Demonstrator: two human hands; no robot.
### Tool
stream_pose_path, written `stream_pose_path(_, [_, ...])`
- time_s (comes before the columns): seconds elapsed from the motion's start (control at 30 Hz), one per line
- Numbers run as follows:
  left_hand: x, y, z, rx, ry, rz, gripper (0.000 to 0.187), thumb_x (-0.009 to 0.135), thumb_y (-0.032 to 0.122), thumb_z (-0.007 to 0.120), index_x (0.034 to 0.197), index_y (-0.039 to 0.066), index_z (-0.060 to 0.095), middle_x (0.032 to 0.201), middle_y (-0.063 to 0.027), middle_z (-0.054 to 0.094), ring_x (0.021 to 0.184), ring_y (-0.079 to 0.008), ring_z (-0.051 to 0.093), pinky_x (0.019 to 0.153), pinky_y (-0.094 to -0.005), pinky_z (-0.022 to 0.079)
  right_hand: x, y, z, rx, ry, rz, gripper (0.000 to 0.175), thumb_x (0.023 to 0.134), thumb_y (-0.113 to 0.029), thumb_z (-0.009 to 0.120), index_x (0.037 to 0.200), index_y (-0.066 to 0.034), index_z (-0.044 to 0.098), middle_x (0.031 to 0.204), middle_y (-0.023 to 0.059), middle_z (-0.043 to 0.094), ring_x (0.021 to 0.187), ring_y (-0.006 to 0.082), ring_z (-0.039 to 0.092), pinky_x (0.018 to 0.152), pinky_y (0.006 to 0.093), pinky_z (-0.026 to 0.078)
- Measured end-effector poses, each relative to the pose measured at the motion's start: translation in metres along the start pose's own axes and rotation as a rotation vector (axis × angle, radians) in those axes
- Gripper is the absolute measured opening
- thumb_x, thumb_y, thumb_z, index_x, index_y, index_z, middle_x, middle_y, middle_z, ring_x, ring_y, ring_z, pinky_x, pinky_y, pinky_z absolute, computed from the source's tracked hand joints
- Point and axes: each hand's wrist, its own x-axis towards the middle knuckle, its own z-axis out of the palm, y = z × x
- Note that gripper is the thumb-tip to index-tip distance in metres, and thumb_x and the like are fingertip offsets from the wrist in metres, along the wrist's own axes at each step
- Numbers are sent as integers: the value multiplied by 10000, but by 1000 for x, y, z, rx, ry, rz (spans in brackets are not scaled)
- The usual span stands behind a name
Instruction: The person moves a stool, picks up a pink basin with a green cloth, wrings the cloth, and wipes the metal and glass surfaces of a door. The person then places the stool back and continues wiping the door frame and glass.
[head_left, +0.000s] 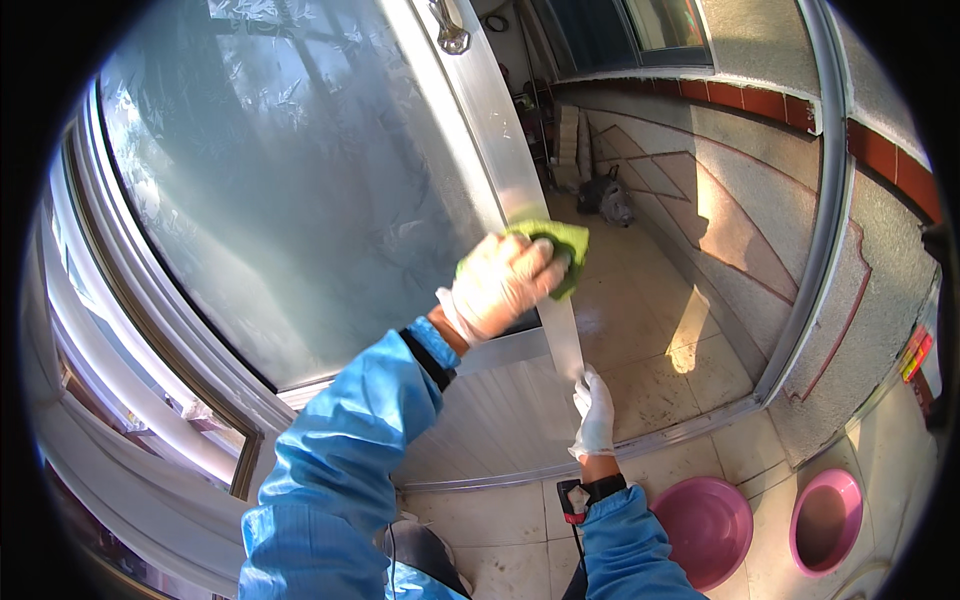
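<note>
My left hand (506, 281), in a thin translucent glove, holds a green cloth (574, 240) against the metal frame (491, 135) of a frosted-glass door (300, 187). The cloth lies at the frame's outer edge, below the door handle (452, 34), and the hand is slightly blurred. Lower down, my right hand (596, 416), in a similar white glove, grips the door's vertical edge; part of its fingers is hidden behind that edge. Both arms wear shiny blue sleeves with dark bands at the wrists.
Two pink plastic basins (705, 532) (827, 523) stand on the tiled floor at lower right, the farther one with murky water. A metal door track (675, 431) crosses the floor. Beyond the doorway are a dark bag (604, 196) and stacked blocks (566, 142) by a stone-faced wall (757, 180).
</note>
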Motion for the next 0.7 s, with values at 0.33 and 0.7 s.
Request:
stream_pose_path(0.33, [85, -112, -38, 321, 253, -315, 498, 779, -17, 650, 1231, 191, 630, 1257, -68, 605, 1149, -283, 547, 949, -364, 480, 11, 10, -8, -1, -27, -2, 589, 976, -369, 505, 1424, 3, 415, 1444, 164, 436, 1348, 336, 406, 1115, 420, 301])
stream_pose_path(0.7, [36, -52, -15, 120, 25, -208, 524, 777, 43, 620, 1289, 138, 569, 1237, -84, 570, 1131, -275, 543, 957, -389, 466, 1, 10, -10, -65, -65, -39, 607, 985, -389, 480, 1456, -21, 374, 1505, 160, 372, 1376, 360, 369, 1137, 441, 270])
